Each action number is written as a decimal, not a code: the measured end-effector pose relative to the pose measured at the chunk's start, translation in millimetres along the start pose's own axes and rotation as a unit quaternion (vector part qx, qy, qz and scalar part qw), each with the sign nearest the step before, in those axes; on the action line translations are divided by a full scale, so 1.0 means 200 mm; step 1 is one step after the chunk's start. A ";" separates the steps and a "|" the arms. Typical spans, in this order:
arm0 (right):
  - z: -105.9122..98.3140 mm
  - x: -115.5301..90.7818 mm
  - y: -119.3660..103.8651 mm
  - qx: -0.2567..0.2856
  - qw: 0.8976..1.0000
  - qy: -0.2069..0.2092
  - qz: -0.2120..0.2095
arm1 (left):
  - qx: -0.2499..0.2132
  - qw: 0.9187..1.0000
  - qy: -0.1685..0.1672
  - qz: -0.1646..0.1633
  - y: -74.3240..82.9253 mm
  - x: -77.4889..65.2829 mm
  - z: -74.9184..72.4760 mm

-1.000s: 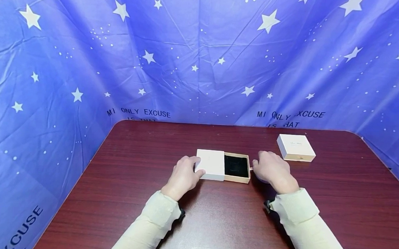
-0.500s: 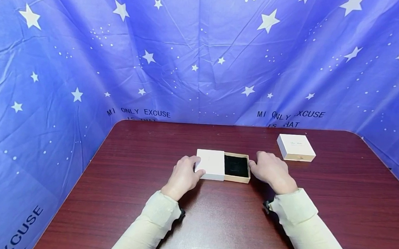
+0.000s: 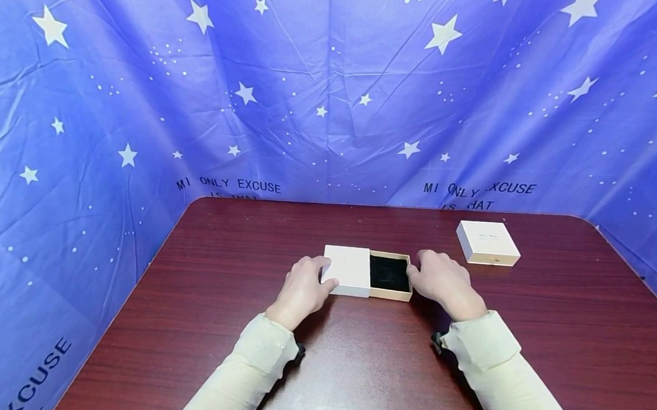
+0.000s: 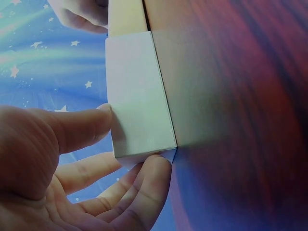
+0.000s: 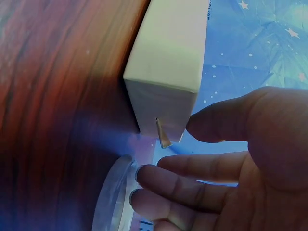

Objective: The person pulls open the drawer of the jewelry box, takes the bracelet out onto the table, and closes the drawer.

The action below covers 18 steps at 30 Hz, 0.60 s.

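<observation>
A white sliding gift box lies on the table in the head view. Its white sleeve (image 3: 346, 271) sits at the left, and its gold-edged drawer (image 3: 389, 295), lined in black, sticks out at the right. My left hand (image 3: 303, 287) grips the sleeve's left end. In the left wrist view its thumb (image 4: 86, 126) presses an upper edge while the fingers touch the end face. At the drawer's right end is my right hand (image 3: 444, 282). In the right wrist view its thumb touches the end wall's edge; the other fingers are apart from the ribbon pull tab (image 5: 162, 134).
A second white box (image 3: 488, 242), closed and with a small tab on its front, stands at the back right of the dark red table (image 3: 362, 362). Behind the table hangs a blue star-patterned cloth (image 3: 314, 88). A pale curved thing (image 5: 108, 202) low in the right wrist view is unclear.
My right hand has moved slightly left, from the ribbon tab to the drawer's end wall. The left hand and the box have stayed in place.
</observation>
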State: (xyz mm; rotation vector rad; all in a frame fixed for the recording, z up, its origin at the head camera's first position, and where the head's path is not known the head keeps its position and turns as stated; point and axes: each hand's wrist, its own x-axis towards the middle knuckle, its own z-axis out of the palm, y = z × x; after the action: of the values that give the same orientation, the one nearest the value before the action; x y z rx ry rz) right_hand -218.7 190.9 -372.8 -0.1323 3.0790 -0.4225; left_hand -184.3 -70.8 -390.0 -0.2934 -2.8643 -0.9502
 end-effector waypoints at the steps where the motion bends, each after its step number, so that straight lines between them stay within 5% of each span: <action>1: 0.00 0.00 0.00 0.001 1.000 0.001 -0.001 | 0.000 1.000 0.000 0.000 0.00 0.00 0.00; 18: 0.01 0.01 -0.02 0.003 1.000 0.008 -0.028 | 0.001 1.000 0.000 -0.003 0.00 0.00 0.00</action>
State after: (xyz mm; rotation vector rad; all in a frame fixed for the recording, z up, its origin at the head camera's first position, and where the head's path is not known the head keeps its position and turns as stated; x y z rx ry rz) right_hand -219.4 187.4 -372.9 -0.2156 3.0965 -0.4372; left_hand -183.5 -70.5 -388.9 -0.2854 -2.8679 -0.9495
